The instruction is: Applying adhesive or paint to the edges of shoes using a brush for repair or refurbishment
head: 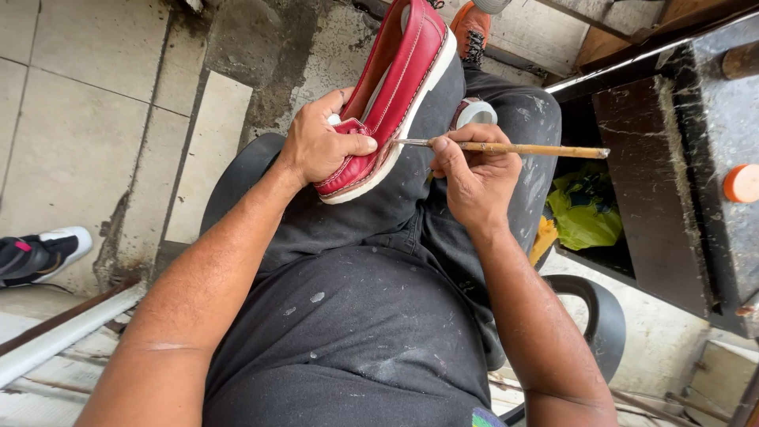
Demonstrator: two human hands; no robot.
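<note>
Open floor (87,119) lies left of the lap; on the right a dark cabinet (656,182) and green bag (585,209) crowd close.

One crumpled green and yellow plastic bag (583,207), tucked on the low shelf of the dark desk (696,134) at the right. One small round white tub with a red band (474,113), resting on the lap near the middle. No signs, no screens, no other labels seen.

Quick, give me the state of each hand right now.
Left hand: closed on the red shoe, steadying it on the lap.
Right hand: closed on the brush.
</note>
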